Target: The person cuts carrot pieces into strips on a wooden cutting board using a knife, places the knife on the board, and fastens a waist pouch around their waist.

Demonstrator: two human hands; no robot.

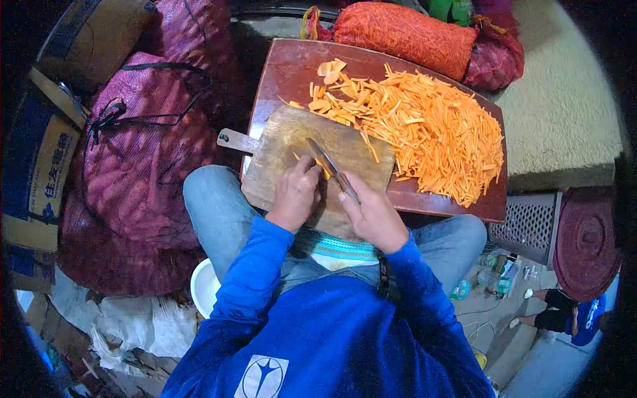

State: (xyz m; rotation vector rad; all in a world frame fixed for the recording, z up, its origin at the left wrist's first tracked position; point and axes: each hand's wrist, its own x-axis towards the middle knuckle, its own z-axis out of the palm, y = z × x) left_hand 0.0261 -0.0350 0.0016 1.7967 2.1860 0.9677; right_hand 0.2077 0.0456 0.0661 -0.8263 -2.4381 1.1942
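Observation:
A wooden chopping board [282, 142] with a metal handle lies on the red-brown table [285, 66], its near edge at my lap. My right hand [373, 213] is wrapped round the handle of a knife [323, 158], whose blade points up and left over the board. Beside the blade, my left hand [296, 189] has its fingers bent down onto a small orange carrot piece [325, 174], mostly hidden by the fingers and knife. A large heap of cut carrot sticks [438, 132] covers the right of the table, with some wider slices [330, 70] at its far left end.
Red mesh sacks [142, 166] and cardboard boxes [50, 166] stand at the left. An orange mesh sack [405, 38] lies behind the table. A white basin [204, 286] is by my left leg. At the lower right are a dark red lid [585, 240] and another person [572, 318].

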